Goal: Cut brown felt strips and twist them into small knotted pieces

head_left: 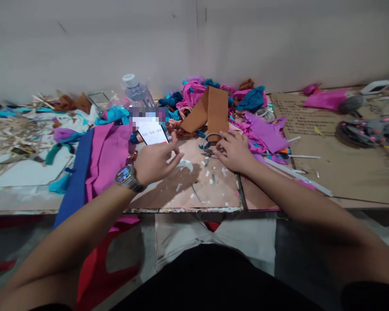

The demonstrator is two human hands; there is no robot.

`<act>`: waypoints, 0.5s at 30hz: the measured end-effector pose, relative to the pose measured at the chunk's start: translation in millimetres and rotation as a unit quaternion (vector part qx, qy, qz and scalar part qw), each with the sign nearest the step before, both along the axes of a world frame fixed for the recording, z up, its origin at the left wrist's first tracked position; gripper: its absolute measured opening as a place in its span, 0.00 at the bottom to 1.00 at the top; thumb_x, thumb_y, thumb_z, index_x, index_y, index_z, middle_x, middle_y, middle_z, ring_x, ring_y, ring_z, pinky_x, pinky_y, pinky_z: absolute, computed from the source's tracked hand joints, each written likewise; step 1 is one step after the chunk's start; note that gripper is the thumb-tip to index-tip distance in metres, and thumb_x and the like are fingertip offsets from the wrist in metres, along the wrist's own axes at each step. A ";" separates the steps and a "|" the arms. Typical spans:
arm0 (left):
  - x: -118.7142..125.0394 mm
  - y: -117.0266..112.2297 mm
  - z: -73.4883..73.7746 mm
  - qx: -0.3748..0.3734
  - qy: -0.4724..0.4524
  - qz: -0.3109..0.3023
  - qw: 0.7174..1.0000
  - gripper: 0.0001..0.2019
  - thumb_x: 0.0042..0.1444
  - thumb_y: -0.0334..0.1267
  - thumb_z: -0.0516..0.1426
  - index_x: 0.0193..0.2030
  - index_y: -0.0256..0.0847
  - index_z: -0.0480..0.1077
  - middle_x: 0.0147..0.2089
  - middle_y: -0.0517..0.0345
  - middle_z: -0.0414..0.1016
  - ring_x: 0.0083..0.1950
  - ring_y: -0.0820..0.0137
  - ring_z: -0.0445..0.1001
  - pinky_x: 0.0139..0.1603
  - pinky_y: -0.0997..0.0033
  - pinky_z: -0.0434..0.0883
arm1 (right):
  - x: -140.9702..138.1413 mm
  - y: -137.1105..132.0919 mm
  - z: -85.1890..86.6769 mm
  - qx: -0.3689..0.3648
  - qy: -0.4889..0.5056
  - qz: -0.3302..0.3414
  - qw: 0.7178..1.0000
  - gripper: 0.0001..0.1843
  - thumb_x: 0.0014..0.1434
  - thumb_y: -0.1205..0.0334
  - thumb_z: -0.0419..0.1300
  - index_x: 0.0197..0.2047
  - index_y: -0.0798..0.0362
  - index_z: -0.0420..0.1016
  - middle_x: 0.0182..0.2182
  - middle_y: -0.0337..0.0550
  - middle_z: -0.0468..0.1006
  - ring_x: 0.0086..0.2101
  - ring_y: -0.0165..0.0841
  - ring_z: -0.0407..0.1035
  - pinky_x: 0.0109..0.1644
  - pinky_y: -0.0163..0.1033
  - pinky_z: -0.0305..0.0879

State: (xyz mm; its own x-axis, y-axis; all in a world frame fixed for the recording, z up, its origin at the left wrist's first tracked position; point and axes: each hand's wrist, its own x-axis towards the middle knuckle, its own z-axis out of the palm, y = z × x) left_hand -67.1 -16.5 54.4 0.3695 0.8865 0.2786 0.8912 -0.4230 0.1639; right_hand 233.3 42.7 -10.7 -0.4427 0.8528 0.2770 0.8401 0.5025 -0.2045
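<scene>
My left hand [157,163], a watch [127,177] on its wrist, hovers over the table just in front of a lit phone [151,129] showing a timer. Its fingers are apart, with nothing seen in them. My right hand [235,149] rests low at the table's middle, fingers curled. Beside its fingertips lie a thin curved band [210,136] and the dark metal jaws of a small cutting tool [207,153]; whether the fingers grip either is hidden. Folded brown paper strips [218,110] stand just behind this hand.
A water bottle [138,93] stands behind the phone. Pink folded paper [108,151] and blue paper [76,172] hang over the front edge. Green-handled pliers [54,153] lie left. Crumpled coloured paper [192,95] lines the wall. Cardboard [327,172] and white strips [300,176] lie right.
</scene>
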 end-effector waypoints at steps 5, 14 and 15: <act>32.3 38.5 -23.1 -0.120 -0.108 -0.053 0.985 0.20 0.65 0.51 0.58 0.57 0.41 0.71 0.37 0.56 0.77 0.34 0.66 0.74 0.37 0.67 0.63 | 1.3 1.5 0.1 -0.005 0.028 0.014 0.999 0.23 0.68 0.49 0.59 0.58 0.53 0.80 0.59 0.58 0.78 0.60 0.57 0.63 0.63 0.65 0.54; 79.8 98.5 -50.8 -0.264 -0.514 0.045 0.815 0.20 0.67 0.58 0.57 0.51 0.42 0.68 0.41 0.54 0.79 0.32 0.71 0.75 0.34 0.70 0.72 | 7.6 6.1 10.1 0.059 0.252 0.144 0.955 0.16 0.70 0.58 0.56 0.55 0.54 0.79 0.53 0.56 0.79 0.54 0.43 0.74 0.62 0.50 0.70; 84.8 101.8 -49.2 -0.281 -0.544 0.037 0.790 0.23 0.67 0.62 0.56 0.48 0.42 0.69 0.39 0.54 0.79 0.31 0.71 0.75 0.32 0.70 0.71 | 7.8 6.1 9.5 0.063 0.265 0.163 0.948 0.15 0.70 0.59 0.56 0.53 0.53 0.79 0.52 0.55 0.80 0.53 0.43 0.75 0.61 0.50 0.71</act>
